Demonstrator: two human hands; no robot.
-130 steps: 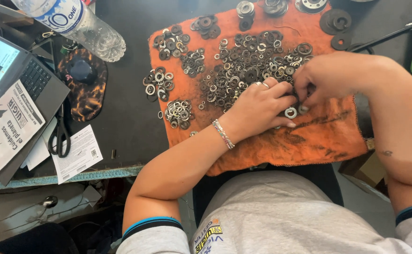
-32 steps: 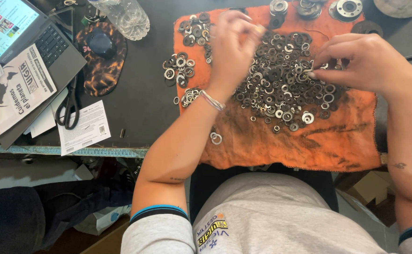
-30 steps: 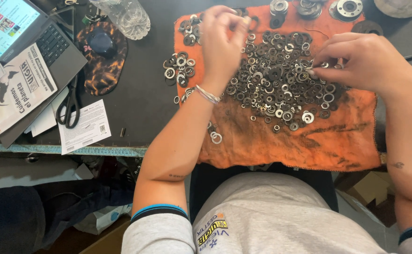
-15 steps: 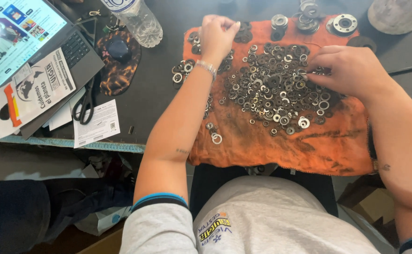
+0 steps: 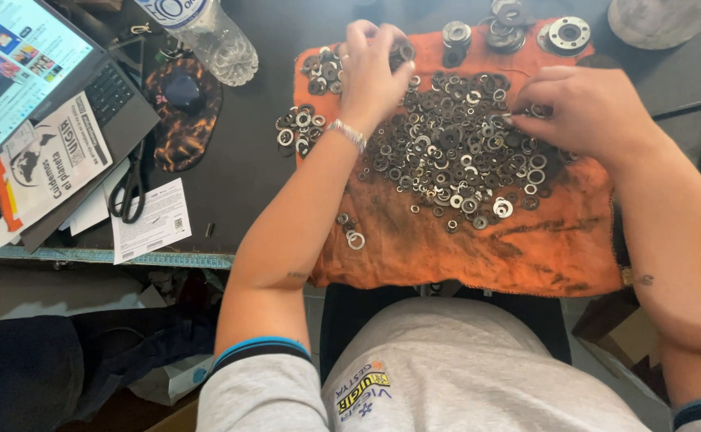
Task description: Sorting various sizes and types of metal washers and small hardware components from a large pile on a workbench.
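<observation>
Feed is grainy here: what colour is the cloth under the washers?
Orange, smudged with dark grime; the head view shows the cloth plainly.

Lit laptop screen (image 5: 16, 68) at the counter's far left corner, white booklet (image 5: 34, 172) with black and orange print lying against it, small white printed slip (image 5: 152, 220) beside it, blue-and-white label (image 5: 176, 10) on a clear bottle.

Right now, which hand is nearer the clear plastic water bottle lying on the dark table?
Left. The left hand is on the washers right of the bottle; the right hand is farther right.
</observation>
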